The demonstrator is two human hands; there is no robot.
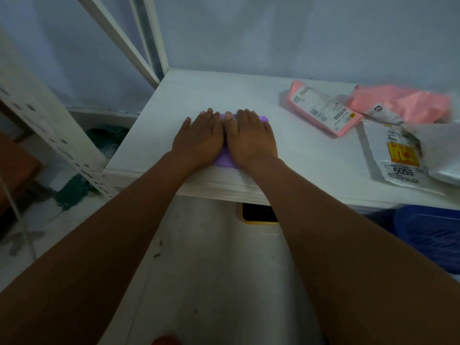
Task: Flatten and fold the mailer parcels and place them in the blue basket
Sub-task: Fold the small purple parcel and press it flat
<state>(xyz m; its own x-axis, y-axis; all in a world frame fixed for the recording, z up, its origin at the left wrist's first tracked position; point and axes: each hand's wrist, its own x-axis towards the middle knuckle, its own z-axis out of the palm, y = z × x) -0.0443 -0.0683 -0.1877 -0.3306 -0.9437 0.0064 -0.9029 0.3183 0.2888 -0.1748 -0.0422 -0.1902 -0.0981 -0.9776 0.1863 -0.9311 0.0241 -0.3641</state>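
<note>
Mailer [223,158], purple and folded small, lies near the front edge of the table [224,93], almost covered by both hands. The left hand [199,135] and right hand [251,136] lie side by side on it, palms down and fingers straight and close together, pressing it flat; neither hand grips anything. Only slivers of purple show between the wrists and past the fingertips.

Nearer, below the table's edge, a black object with a yellow rim [258,214] sits on the floor; what it is I cannot tell. At the lower right is the blue basket [433,235], partly under the table, its slotted wall in view.

Farther right on the table lies a grey mailer [373,145] with a label reading "5055" under a yellow and red patch. Beyond it is a pink mailer [323,110] with barcoded labels whose print is too small to read. A second, crumpled pink mailer [408,103] lies just right of that.
</note>
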